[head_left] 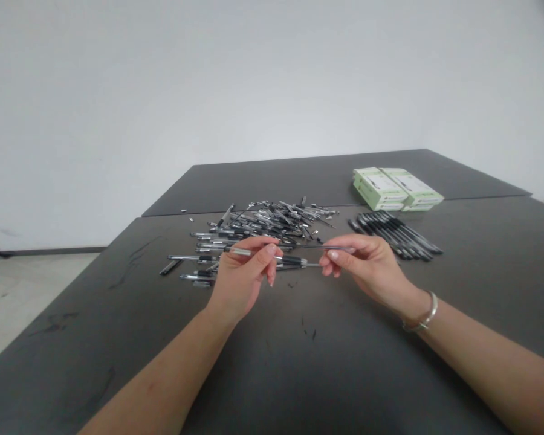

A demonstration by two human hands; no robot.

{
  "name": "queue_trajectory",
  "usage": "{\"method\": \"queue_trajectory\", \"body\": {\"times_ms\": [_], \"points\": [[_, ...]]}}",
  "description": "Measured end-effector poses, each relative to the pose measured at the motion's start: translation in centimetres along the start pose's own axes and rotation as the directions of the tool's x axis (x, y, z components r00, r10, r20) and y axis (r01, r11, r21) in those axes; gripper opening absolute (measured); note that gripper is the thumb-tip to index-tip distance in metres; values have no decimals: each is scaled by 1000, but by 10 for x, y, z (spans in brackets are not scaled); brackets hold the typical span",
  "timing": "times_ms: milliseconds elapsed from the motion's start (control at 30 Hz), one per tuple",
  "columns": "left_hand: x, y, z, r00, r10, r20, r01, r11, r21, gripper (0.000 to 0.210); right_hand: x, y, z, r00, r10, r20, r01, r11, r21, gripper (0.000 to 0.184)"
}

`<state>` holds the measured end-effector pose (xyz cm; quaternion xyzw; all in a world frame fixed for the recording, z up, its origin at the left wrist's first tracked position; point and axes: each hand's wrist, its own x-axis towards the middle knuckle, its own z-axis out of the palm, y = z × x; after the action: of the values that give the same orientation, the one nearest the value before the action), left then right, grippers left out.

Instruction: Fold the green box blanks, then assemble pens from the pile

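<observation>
Wall point(272, 90): pale, plain, fills most of the bg.
Table point(272, 362): dark top, runs out toward the wall, both my arms over it.
Heap of pen parts point(272, 220): loose, mixed directions, btwn table ctr & far side, just past my L hand point(247, 269).
Boxes point(392, 184): light green w/ white tops, stacked side by side, far R.
Row of pens point(394, 235): side by side on a slant, nearer me than the boxes, just past my R hand point(367, 263).
R hand: thumb & fingers pinched on the R end of a thin dark rod point(315, 246).
L hand: closed on a pen point(291, 261); rod's L end is at these fingers too, exact hold unclear.
Pen: abt level, lies across my L fingers, black section poking out R, tip short of R hand.
Bracelet point(430, 318): silver-colored, on R wrist.
Rod: abt level, spans the gap btwn hands, just above the pen, clear of the table.
</observation>
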<state>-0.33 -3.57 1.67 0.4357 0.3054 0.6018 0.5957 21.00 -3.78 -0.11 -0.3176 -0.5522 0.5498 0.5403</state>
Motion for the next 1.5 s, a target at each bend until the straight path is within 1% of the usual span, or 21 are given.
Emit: {"method": "queue_trajectory", "body": {"times_ms": [67,167,267,333,400,600,700,800,867,933,1033,1100,1133,1200,1333,1500], "points": [[2,-1,-1,1000,17,-11,-17,1000,-8,11,1,-2,-3,999,-35,3,35,999,-12,12],[3,-3,-3,999,41,-20,-41,999,0,10,2,-4,-6,998,-48,43,49,998,-33,19],[4,-5,-3,998,56,-28,-54,998,40,10,2,-6,-5,998,-44,34,46,996,-77,14],[4,-5,-3,998,56,-32,-54,997,58,10,3,-7,-4,1000,-25,17,28,990,-139,10],[4,-5,-3,998,50,-35,-48,997,63,10,4,-7,-3,1000,12,20,-8,981,-192,13],[5,-4,-3,999,43,-33,-41,997,61,8,4,-8,-3,990,106,96,-76,958,-276,21],[3,-7,-6,1000,4,8,-5,991,130,6,2,-10,1,979,121,164,-49,922,-384,21],[0,-12,-8,993,-86,81,66,972,227,9,-2,-11,8,965,123,232,7,871,-491,22],[-1,-15,-8,984,-140,112,109,963,246,10,-4,-11,12,953,143,266,27,838,-545,25],[-2,-15,-7,980,-162,116,138,971,196,10,-5,-12,14,942,167,293,35,815,-578,25],[2,-11,-6,984,-160,85,159,987,14,12,-4,-13,12,943,179,280,23,804,-594,21],[5,-7,-7,984,-166,68,172,981,-89,11,-4,-14,9,949,185,254,-8,822,-569,18],[7,-6,-8,986,-162,42,166,976,-139,11,-4,-15,7,950,192,247,-28,839,-544,17],[10,-4,-10,986,-168,12,167,963,-210,12,-5,-15,4,945,208,252,-65,876,-478,17],[12,-5,-13,983,-183,-18,171,944,-283,9,-7,-15,1,935,220,277,-98,913,-395,20],[13,-5,-16,981,-191,-21,174,930,-323,7,-9,-15,1,932,226,284,-106,918,-382,20]]}}
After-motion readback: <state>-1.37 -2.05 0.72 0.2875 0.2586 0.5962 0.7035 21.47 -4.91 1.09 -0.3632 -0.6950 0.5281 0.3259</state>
